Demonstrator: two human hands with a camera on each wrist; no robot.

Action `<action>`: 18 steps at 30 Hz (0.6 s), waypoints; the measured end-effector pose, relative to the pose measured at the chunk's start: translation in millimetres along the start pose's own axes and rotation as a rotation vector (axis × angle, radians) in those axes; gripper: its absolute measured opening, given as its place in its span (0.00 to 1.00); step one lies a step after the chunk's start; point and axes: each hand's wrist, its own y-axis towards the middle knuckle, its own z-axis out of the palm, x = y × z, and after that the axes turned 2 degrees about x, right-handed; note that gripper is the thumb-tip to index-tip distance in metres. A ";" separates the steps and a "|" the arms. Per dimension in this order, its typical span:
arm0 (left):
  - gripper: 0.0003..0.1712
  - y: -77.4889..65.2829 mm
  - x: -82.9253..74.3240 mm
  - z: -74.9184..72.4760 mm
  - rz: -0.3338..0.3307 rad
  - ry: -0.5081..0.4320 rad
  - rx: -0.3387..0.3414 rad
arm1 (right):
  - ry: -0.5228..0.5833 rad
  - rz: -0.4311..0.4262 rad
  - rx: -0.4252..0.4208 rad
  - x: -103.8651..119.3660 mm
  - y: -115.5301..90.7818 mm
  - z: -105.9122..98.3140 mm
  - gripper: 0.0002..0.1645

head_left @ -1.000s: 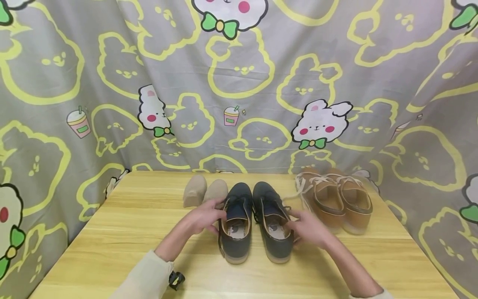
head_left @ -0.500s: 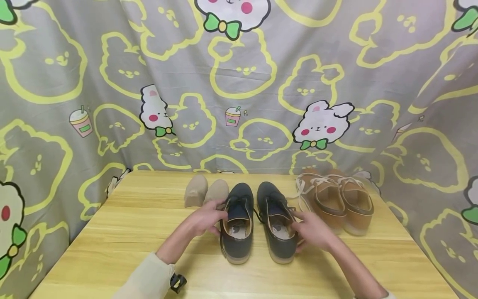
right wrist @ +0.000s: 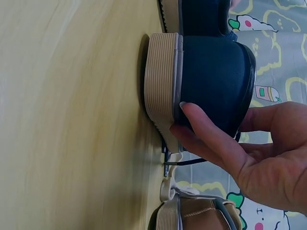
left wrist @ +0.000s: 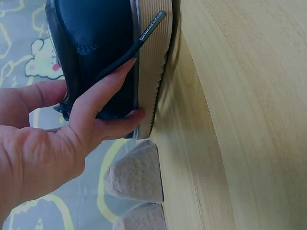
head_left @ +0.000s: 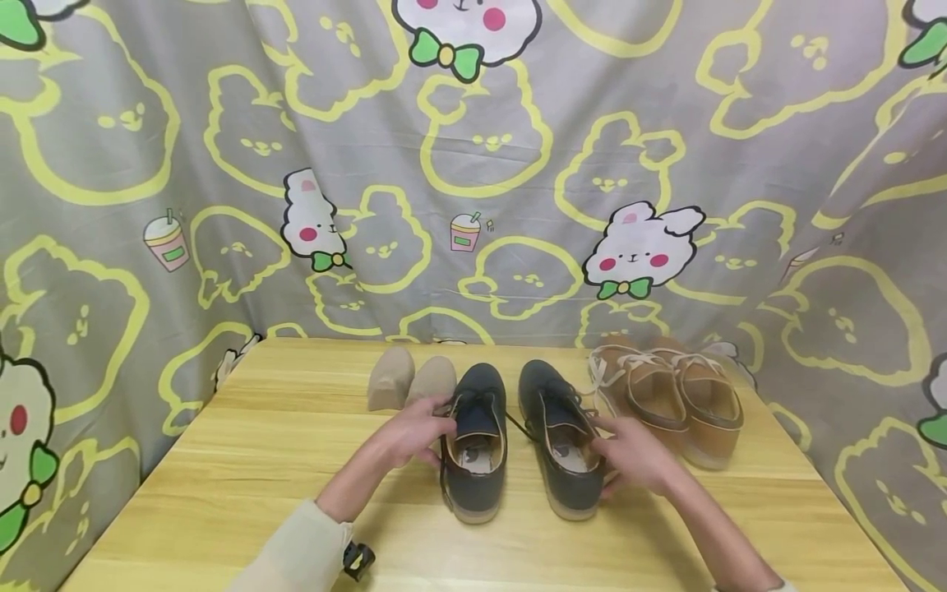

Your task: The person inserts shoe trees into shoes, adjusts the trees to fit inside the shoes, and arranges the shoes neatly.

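The left dark shoe [head_left: 477, 423] stands upright on the desk [head_left: 259, 485]; expect little weight, a pliable upper [left wrist: 96, 28], a stiff ridged sole [left wrist: 150, 81]. Hold beside the opening, clear of the loose lace [left wrist: 144, 36]. Your left hand [head_left: 414, 432] pinches the shoe's outer side. The right dark shoe [head_left: 561, 419], standing apart, should handle alike; your right hand [head_left: 639, 456] pinches its outer side, forearm [head_left: 710, 530] slanting inward.

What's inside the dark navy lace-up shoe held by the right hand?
Inside the shoe, the head view shows a pale insole with a dark mark. The toe end can't be seen: the navy tongue and upper cover it.
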 end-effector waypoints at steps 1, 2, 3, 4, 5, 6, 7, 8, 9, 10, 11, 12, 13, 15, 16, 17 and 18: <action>0.48 0.1 0.2 0.2 0.001 0.001 0.002 | -0.002 0.000 0.000 -0.2 -0.2 -0.6 0.38; 0.48 0.1 0.4 0.3 0.002 0.002 0.004 | 0.000 0.001 0.001 -0.2 -0.5 -1.1 0.38; 0.47 0.3 0.9 0.3 0.002 0.000 0.006 | 0.002 0.002 0.001 0.0 -0.8 -1.6 0.38; 0.47 0.3 1.2 0.2 0.003 -0.001 0.009 | 0.005 0.002 0.001 0.1 -1.1 -1.9 0.38; 0.47 0.4 1.5 0.1 0.007 -0.002 0.013 | 0.010 0.003 0.004 0.2 -1.3 -2.2 0.38; 0.47 0.6 1.7 -0.1 0.009 -0.001 0.016 | 0.013 0.004 0.005 0.3 -1.6 -2.4 0.38; 0.47 0.7 2.1 -0.3 0.011 -0.003 0.021 | 0.015 0.004 0.006 0.3 -1.7 -2.6 0.38; 0.47 0.9 2.3 -0.5 0.014 -0.004 0.027 | 0.017 0.004 0.007 0.4 -1.9 -2.8 0.38; 0.47 1.1 2.2 -0.6 0.016 -0.004 0.030 | 0.017 0.004 0.007 0.5 -2.1 -3.0 0.38; 0.46 1.3 2.2 -0.7 0.019 -0.003 0.034 | 0.015 0.003 0.007 0.6 -2.2 -3.1 0.39; 0.46 1.3 2.1 -0.8 0.021 -0.002 0.038 | 0.013 0.002 0.007 0.6 -2.3 -3.2 0.38; 0.46 1.4 2.1 -0.9 0.021 -0.002 0.039 | 0.010 0.001 0.007 0.7 -2.3 -3.3 0.38; 0.45 1.7 2.1 -1.1 0.023 -0.001 0.043 | 0.008 0.000 0.006 0.8 -2.4 -3.4 0.38; 0.45 1.9 1.8 -1.3 0.028 0.002 0.049 | 0.004 -0.003 0.004 0.9 -2.7 -3.5 0.38; 0.45 1.9 1.7 -1.4 0.029 0.002 0.052 | 0.005 -0.003 0.005 0.9 -2.8 -3.6 0.38; 0.45 1.7 1.4 -1.5 0.030 0.003 0.056 | 0.009 -0.004 0.006 1.0 -3.0 -3.8 0.38; 0.45 1.7 1.2 -1.6 0.030 0.002 0.057 | 0.011 -0.003 0.007 1.1 -3.3 -4.0 0.37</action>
